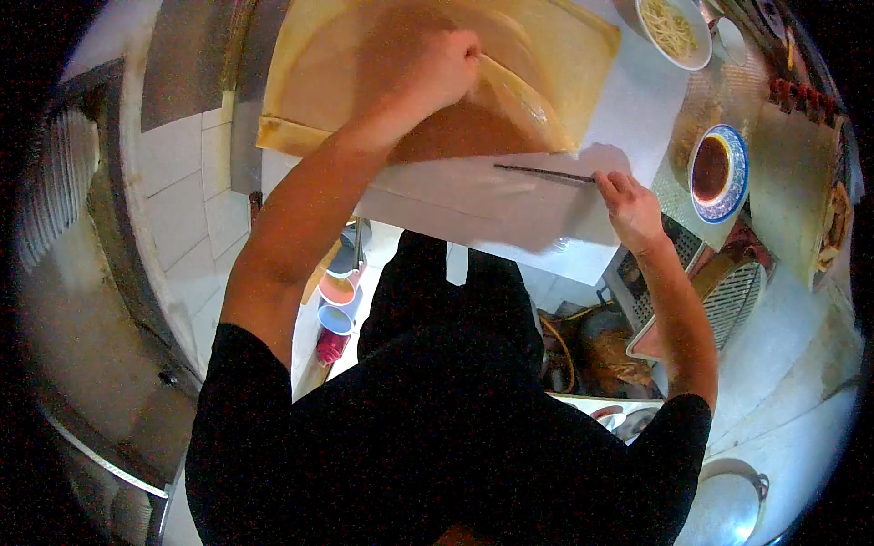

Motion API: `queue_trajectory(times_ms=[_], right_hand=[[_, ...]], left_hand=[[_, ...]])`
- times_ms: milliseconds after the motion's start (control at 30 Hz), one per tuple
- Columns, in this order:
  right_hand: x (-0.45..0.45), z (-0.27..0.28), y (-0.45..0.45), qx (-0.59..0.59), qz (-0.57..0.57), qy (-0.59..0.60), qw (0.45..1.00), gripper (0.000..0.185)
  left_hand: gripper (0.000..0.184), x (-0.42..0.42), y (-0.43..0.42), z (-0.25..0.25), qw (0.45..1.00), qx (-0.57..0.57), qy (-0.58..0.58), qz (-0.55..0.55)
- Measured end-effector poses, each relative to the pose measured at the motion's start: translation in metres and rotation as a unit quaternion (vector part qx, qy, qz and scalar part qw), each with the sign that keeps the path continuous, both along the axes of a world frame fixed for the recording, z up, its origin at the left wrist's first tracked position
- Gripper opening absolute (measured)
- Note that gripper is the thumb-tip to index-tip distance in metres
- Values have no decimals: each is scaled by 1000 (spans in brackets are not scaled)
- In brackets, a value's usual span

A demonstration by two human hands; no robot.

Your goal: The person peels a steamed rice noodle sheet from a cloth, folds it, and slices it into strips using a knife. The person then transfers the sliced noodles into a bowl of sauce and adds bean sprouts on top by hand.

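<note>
A thin dark stick (546, 172) is pinched in my right hand (630, 211), pointing left over the white surface (446, 196). Above it lies a yellowish, translucent sheet (319, 73) with a folded strip along its lower left edge. My left hand (446, 68) is closed over the middle of this sheet, at the upper end of a raised fold (519, 96). What its fingers hold is hidden. The shadow of my left arm falls on the sheet.
To the right stand a blue-rimmed bowl of dark liquid (713, 173) and a white bowl of pale strands (669, 32). A perforated tray (733, 309) lies lower right. Cups (336, 318) stand below left of the white surface, beside a tiled wall (177, 196).
</note>
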State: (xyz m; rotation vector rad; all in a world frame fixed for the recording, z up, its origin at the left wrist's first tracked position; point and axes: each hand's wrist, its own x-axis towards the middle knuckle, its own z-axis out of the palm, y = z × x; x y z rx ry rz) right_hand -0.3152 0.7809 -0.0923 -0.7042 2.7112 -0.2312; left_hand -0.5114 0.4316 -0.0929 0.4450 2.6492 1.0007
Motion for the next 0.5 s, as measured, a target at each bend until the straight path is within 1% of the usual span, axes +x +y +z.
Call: queue_trajectory(times_ms=[67, 133, 200, 233, 267, 300, 333, 367, 400, 433, 467, 500], right_hand=[[8, -2, 1, -1, -7, 12, 1000, 46], [16, -1, 7, 3, -14, 25, 1000, 47], [21, 0, 17, -26, -39, -2, 999, 42], [26, 1, 25, -24, -37, 0, 999, 42], [31, 3, 34, -3, -96, -16, 995, 40], [36, 4, 39, 18, -154, -33, 987, 39], [32, 16, 36, 17, -191, -1, 981, 34], [28, 15, 36, 17, -190, 2, 982, 34], [21, 10, 39, -110, -317, -71, 939, 15], [12, 5, 36, -143, -342, -85, 925, 10], [2, 1, 34, -176, -367, -98, 908, 12], [-17, 2, 20, -177, -365, -95, 909, 12]], left_hand=[[18, -11, -7, -6, 998, -7, -43, 55], [19, -19, -12, -8, 998, -3, -29, 62], [19, -22, -14, -6, 997, 0, -12, 71], [20, -20, -13, -2, 999, -38, -16, 36], [21, -18, -13, 4, 997, -76, -19, 0], [21, -16, -14, 10, 997, -74, -17, 2], [23, -14, -15, 16, 995, -76, -55, -26], [25, -14, -17, 22, 991, -77, -93, -54], [25, -18, -24, 7, 992, -76, -90, -53], [26, -21, -36, -23, 998, -12, -42, -46], [27, -25, -49, -38, 998, 53, 7, -39], [27, -26, -66, -28, 998, 53, 11, -37]])
